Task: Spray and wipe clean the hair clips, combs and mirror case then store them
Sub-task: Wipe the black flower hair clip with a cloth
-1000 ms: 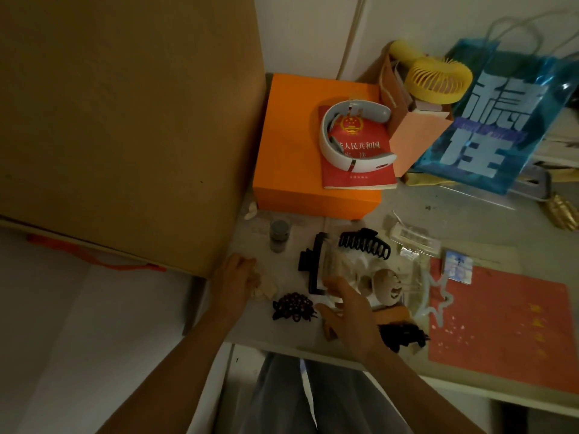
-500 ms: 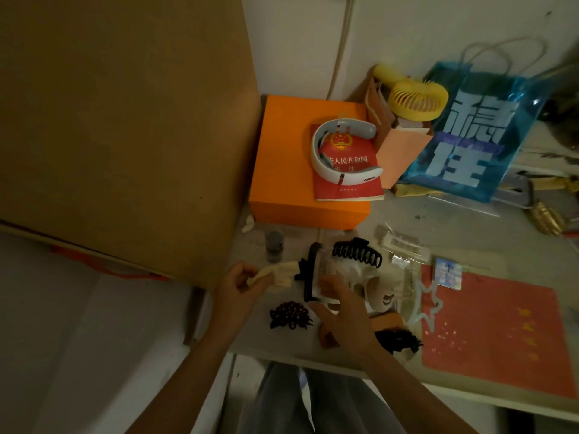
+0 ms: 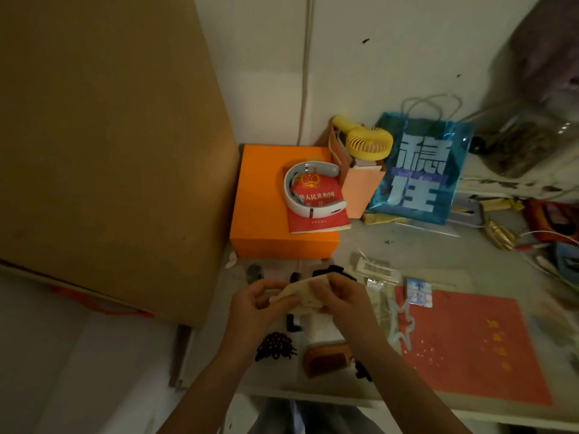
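Observation:
My left hand (image 3: 258, 306) and my right hand (image 3: 343, 296) meet above the desk, both pinching a beige cloth (image 3: 302, 292). A long black comb-like piece (image 3: 293, 322) runs upright behind the cloth, mostly covered; I cannot tell which hand holds it. A black claw clip (image 3: 333, 270) peeks out past my right hand. Below my hands lie a dark beaded hair clip (image 3: 274, 346), a brown wooden comb (image 3: 326, 360) and another black clip (image 3: 363, 371) beside my right forearm. A clear star-shaped clip (image 3: 401, 324) lies to the right. A small grey bottle (image 3: 253, 272) stands at the left.
A large cardboard box (image 3: 109, 151) walls off the left. An orange box (image 3: 266, 214) at the back carries a red booklet (image 3: 316, 211) and a white neckband device (image 3: 289, 195). A yellow fan (image 3: 369, 142), a blue bag (image 3: 416, 173) and a red mat (image 3: 470, 349) fill the right.
My left hand lifted the cloth from the desk and brought it to my right hand, which raised the black-edged piece. Both hands now meet on the cloth. The view tilted upward.

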`<state>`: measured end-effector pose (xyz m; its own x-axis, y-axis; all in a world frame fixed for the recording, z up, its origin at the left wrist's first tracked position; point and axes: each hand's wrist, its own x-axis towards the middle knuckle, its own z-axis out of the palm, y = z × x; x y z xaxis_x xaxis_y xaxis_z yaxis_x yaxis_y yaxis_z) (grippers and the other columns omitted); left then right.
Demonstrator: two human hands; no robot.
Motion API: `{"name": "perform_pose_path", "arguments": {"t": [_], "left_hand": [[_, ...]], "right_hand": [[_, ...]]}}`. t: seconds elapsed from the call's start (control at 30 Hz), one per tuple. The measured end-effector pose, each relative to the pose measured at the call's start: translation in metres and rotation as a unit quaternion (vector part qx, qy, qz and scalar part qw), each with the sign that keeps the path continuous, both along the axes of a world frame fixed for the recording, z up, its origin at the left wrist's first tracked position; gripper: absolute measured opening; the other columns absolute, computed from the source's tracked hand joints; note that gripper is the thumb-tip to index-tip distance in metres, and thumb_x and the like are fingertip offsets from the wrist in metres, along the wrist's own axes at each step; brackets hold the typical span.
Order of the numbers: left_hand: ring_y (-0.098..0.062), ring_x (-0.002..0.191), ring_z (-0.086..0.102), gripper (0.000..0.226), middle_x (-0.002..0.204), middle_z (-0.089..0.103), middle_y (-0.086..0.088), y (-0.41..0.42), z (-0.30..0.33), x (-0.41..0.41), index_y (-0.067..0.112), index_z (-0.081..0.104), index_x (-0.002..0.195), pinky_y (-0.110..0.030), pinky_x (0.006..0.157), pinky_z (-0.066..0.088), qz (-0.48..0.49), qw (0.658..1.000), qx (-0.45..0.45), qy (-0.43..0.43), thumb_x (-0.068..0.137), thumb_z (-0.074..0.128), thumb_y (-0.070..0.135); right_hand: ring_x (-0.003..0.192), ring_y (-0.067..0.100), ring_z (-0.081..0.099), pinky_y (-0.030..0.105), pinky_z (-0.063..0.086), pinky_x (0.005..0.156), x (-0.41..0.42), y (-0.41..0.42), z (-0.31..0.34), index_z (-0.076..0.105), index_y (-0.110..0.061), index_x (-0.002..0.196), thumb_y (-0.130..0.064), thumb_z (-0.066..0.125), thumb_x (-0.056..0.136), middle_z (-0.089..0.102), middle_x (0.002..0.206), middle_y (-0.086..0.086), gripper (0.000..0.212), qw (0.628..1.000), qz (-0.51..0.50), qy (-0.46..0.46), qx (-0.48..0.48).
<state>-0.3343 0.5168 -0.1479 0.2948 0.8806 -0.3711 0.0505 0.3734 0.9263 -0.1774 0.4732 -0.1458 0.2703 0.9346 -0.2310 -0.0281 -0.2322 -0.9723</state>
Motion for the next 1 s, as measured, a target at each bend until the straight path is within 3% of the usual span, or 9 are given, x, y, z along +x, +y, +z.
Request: {"name": "perform_pose_path", "arguments": {"t": [0.07, 0.17, 0.37, 0.47, 0.57, 0.77, 0.83, 0.9, 1.0], "left_hand": [[-0.008, 0.078, 0.071, 0.029, 0.086, 0.075, 0.003, -0.001, 0.003, 0.001, 0.015, 0.071, 0.095, -0.014, 0.059, 0.052, -0.009, 1.000, -0.002, -0.009, 0.069, 0.073, 0.027], [-0.012, 0.080, 0.071, 0.029, 0.087, 0.075, -0.001, -0.004, 0.001, 0.002, 0.014, 0.073, 0.093, -0.016, 0.061, 0.053, -0.011, 1.000, -0.003, -0.013, 0.068, 0.072, 0.028], [-0.015, 0.082, 0.071, 0.031, 0.085, 0.074, -0.003, -0.010, -0.014, 0.002, 0.017, 0.071, 0.088, -0.023, 0.066, 0.057, 0.002, 1.000, 0.005, 0.029, 0.060, 0.076, 0.031], [-0.008, 0.081, 0.070, 0.035, 0.083, 0.073, 0.003, -0.009, -0.032, -0.007, 0.021, 0.069, 0.095, -0.019, 0.066, 0.056, 0.010, 0.999, -0.001, 0.054, 0.062, 0.079, 0.026], [-0.007, 0.093, 0.065, 0.047, 0.102, 0.069, 0.006, -0.007, -0.063, -0.024, 0.018, 0.064, 0.111, -0.019, 0.077, 0.053, -0.008, 0.994, -0.010, 0.112, 0.069, 0.082, 0.010], [-0.011, 0.117, 0.044, 0.079, 0.128, 0.046, 0.005, -0.018, -0.120, -0.049, 0.015, 0.050, 0.134, -0.027, 0.097, 0.042, -0.099, 0.970, -0.052, 0.218, 0.064, 0.087, 0.013], [-0.013, 0.119, 0.045, 0.079, 0.133, 0.048, -0.001, -0.022, -0.131, -0.052, 0.013, 0.050, 0.134, -0.029, 0.101, 0.041, -0.107, 0.969, -0.073, 0.211, 0.064, 0.086, 0.011], [-0.018, 0.121, 0.047, 0.076, 0.135, 0.050, -0.007, -0.025, -0.140, -0.054, 0.010, 0.051, 0.133, -0.029, 0.103, 0.040, -0.111, 0.968, -0.085, 0.209, 0.065, 0.085, 0.008], [-0.015, 0.118, 0.048, 0.073, 0.132, 0.053, -0.005, -0.025, -0.147, -0.055, 0.010, 0.051, 0.133, -0.023, 0.099, 0.039, -0.118, 0.967, -0.088, 0.208, 0.067, 0.084, 0.009]], "right_hand": [[0.052, -0.001, 0.058, 0.010, 0.044, 0.049, 0.006, -0.004, 0.002, 0.065, -0.009, 0.080, -0.007, 0.056, 0.093, 0.064, 0.059, -0.008, 0.016, 1.000, -0.010, -0.006, 0.007], [0.050, -0.002, 0.059, 0.009, 0.044, 0.048, 0.010, -0.012, 0.004, 0.067, -0.009, 0.082, -0.006, 0.056, 0.092, 0.066, 0.059, -0.008, 0.015, 0.999, -0.024, 0.025, -0.003], [0.084, 0.024, 0.069, 0.028, 0.057, 0.073, 0.001, -0.019, -0.008, 0.069, -0.004, 0.089, -0.011, 0.065, 0.086, 0.072, 0.086, 0.012, 0.009, 0.994, -0.025, 0.062, -0.082], [0.080, 0.017, 0.068, 0.028, 0.055, 0.073, -0.002, -0.022, -0.017, 0.066, -0.012, 0.084, -0.013, 0.065, 0.087, 0.069, 0.082, 0.004, 0.004, 0.993, -0.045, 0.036, -0.102], [0.075, 0.010, 0.066, 0.024, 0.055, 0.069, 0.001, -0.028, -0.026, 0.064, -0.016, 0.082, -0.014, 0.063, 0.089, 0.066, 0.079, -0.001, 0.007, 0.991, -0.068, 0.011, -0.116], [0.078, 0.030, 0.066, 0.040, 0.055, 0.073, 0.013, -0.041, -0.042, 0.064, -0.010, 0.088, -0.016, 0.063, 0.089, 0.067, 0.083, 0.010, 0.006, 0.981, -0.093, 0.030, -0.170], [0.078, 0.024, 0.067, 0.032, 0.056, 0.068, 0.014, -0.045, -0.046, 0.064, -0.010, 0.092, -0.018, 0.062, 0.089, 0.067, 0.088, 0.011, 0.008, 0.979, -0.086, 0.015, -0.186], [0.070, 0.010, 0.066, 0.017, 0.050, 0.057, 0.013, -0.048, -0.050, 0.064, -0.012, 0.092, -0.019, 0.061, 0.090, 0.066, 0.085, 0.007, 0.008, 0.977, -0.081, 0.001, -0.196], [0.054, -0.004, 0.060, 0.007, 0.042, 0.045, 0.012, -0.050, -0.054, 0.063, -0.013, 0.091, -0.018, 0.060, 0.091, 0.064, 0.080, 0.004, 0.005, 0.976, -0.078, -0.005, -0.203]]}}
